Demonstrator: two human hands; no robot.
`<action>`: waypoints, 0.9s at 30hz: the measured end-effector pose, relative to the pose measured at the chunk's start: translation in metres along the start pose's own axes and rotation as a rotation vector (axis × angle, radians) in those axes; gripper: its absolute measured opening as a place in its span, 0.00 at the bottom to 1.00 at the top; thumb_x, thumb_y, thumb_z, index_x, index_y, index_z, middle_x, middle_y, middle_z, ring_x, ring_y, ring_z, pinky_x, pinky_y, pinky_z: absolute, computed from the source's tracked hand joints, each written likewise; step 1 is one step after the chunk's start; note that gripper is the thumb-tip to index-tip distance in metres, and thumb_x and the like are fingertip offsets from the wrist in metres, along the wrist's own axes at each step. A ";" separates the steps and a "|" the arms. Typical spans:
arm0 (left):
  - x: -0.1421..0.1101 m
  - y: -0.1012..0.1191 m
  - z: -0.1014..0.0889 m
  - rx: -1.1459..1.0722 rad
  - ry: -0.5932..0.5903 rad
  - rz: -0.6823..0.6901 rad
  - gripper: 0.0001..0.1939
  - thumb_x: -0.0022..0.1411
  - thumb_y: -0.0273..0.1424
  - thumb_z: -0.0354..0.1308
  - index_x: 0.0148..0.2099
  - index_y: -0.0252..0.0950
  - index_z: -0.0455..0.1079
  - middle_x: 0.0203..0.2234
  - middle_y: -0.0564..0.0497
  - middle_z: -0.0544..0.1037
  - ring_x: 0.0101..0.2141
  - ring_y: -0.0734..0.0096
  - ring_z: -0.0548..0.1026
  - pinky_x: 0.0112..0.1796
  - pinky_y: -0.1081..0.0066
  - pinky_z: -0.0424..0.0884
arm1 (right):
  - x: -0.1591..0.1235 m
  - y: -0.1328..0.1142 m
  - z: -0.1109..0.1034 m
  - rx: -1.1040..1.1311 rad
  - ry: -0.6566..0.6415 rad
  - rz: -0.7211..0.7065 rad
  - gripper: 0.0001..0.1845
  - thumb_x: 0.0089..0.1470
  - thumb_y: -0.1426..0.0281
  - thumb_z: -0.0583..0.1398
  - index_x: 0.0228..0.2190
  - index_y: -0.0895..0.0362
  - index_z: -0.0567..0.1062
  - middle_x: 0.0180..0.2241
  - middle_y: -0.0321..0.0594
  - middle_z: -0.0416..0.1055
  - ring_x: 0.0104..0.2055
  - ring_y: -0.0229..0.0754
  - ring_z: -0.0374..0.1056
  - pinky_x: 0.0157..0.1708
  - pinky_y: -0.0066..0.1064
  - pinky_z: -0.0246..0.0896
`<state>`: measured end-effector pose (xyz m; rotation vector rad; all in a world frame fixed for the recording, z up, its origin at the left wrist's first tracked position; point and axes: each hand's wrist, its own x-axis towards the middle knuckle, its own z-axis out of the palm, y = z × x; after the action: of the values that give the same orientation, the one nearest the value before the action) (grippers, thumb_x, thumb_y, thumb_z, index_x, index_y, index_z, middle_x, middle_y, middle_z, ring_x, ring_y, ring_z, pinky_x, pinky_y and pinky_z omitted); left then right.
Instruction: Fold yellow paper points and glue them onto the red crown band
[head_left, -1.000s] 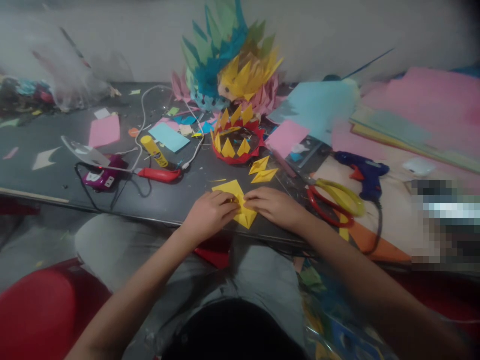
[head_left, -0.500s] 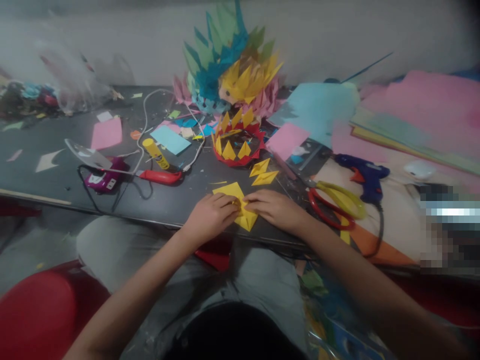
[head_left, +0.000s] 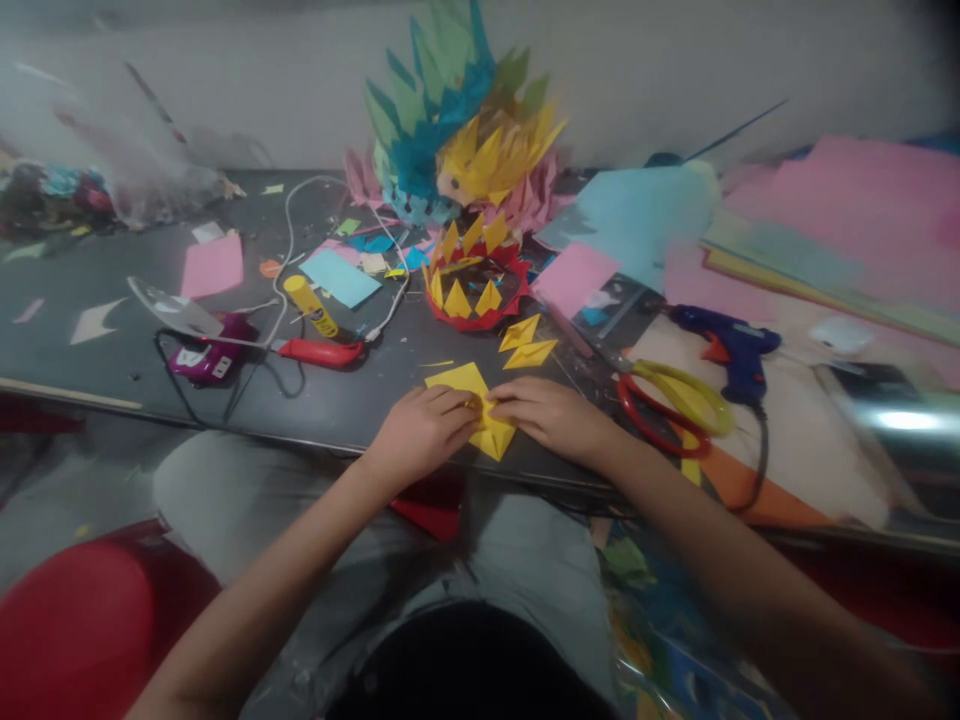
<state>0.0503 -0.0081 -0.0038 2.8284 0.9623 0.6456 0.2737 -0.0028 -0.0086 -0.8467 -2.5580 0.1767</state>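
A partly folded yellow sheet of paper (head_left: 466, 379) lies at the table's front edge. My left hand (head_left: 427, 428) presses on its left side, the fingers closed together at the paper's middle. From the other side, my right hand (head_left: 551, 418) pinches the paper's right edge, its fingertips almost meeting the left ones. Just beyond lie two folded yellow paper pieces (head_left: 530, 353). Behind them stands a red paper ring (head_left: 480, 322) set with yellow points. The fold under my fingertips is hidden.
Scissors (head_left: 675, 400) and a blue glue gun (head_left: 731, 350) lie to the right. At left are a glue stick (head_left: 311, 305), a red-handled tool (head_left: 322, 353) and a purple power strip (head_left: 214, 350). A tall colourful paper model (head_left: 450, 130) stands behind; paper sheets (head_left: 840, 230) are stacked at right.
Almost nothing differs. Both hands stay on the yellow paper in the same place, with at most a slight shift of the fingers.
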 end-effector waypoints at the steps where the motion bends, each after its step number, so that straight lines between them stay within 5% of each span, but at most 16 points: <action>1: 0.001 0.000 0.000 0.013 -0.009 0.007 0.10 0.66 0.31 0.49 0.42 0.35 0.70 0.43 0.47 0.76 0.44 0.66 0.72 0.39 0.68 0.68 | 0.000 0.000 0.000 0.001 -0.002 0.000 0.15 0.58 0.74 0.51 0.34 0.55 0.77 0.40 0.44 0.75 0.42 0.42 0.70 0.42 0.36 0.67; 7: 0.011 0.007 -0.009 0.049 -0.141 -0.004 0.13 0.66 0.32 0.45 0.44 0.33 0.69 0.39 0.45 0.77 0.43 0.64 0.73 0.40 0.66 0.67 | 0.006 -0.004 -0.007 0.032 -0.043 0.064 0.13 0.56 0.74 0.53 0.35 0.56 0.78 0.40 0.43 0.76 0.42 0.43 0.70 0.43 0.37 0.65; 11: 0.011 0.012 -0.012 0.049 -0.168 -0.028 0.18 0.64 0.37 0.48 0.51 0.32 0.66 0.46 0.44 0.75 0.45 0.60 0.71 0.43 0.62 0.66 | 0.011 -0.013 -0.020 0.032 -0.160 0.209 0.11 0.54 0.72 0.56 0.35 0.55 0.79 0.37 0.39 0.78 0.39 0.44 0.69 0.41 0.37 0.62; 18: 0.005 0.017 -0.010 0.000 -0.179 -0.075 0.21 0.62 0.40 0.50 0.52 0.33 0.66 0.52 0.44 0.71 0.52 0.57 0.66 0.49 0.60 0.63 | 0.003 -0.023 -0.037 -0.072 -0.181 0.337 0.10 0.51 0.70 0.58 0.29 0.53 0.80 0.26 0.39 0.76 0.32 0.41 0.70 0.35 0.34 0.57; 27: 0.006 0.018 -0.009 -0.008 -0.152 -0.093 0.24 0.60 0.44 0.51 0.52 0.34 0.65 0.51 0.43 0.70 0.52 0.56 0.65 0.52 0.58 0.61 | 0.026 -0.016 -0.021 -0.006 -0.193 0.393 0.15 0.56 0.71 0.53 0.41 0.56 0.77 0.36 0.42 0.77 0.37 0.42 0.71 0.38 0.30 0.62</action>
<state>0.0613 -0.0196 0.0108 2.7583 1.0529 0.4165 0.2553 -0.0010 0.0234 -1.3890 -2.5358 0.3864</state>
